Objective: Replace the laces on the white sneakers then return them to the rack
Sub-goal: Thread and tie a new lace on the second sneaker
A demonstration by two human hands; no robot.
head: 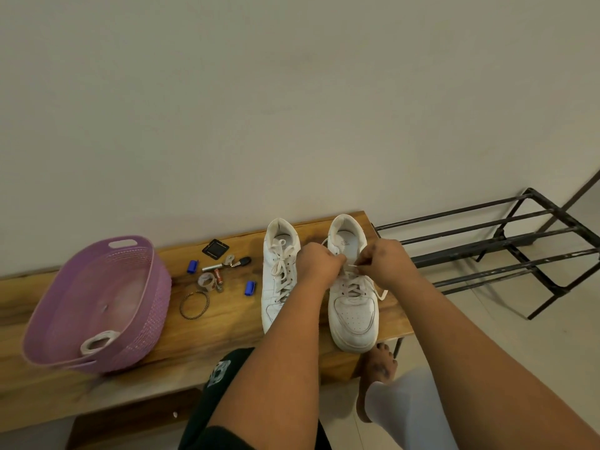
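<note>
Tabletop point(207, 332) of wood carries everything. Left of the fingers stands a purple basket point(97, 306); right of them, on the floor, a black rack point(506, 251). Two white sneakers point(354, 306) stand side by side under the hands. The left hand point(319, 264) and right hand point(386, 263) have curled fingers, each pinching the lace point(352, 266) over the right sneaker's tongue.
</note>
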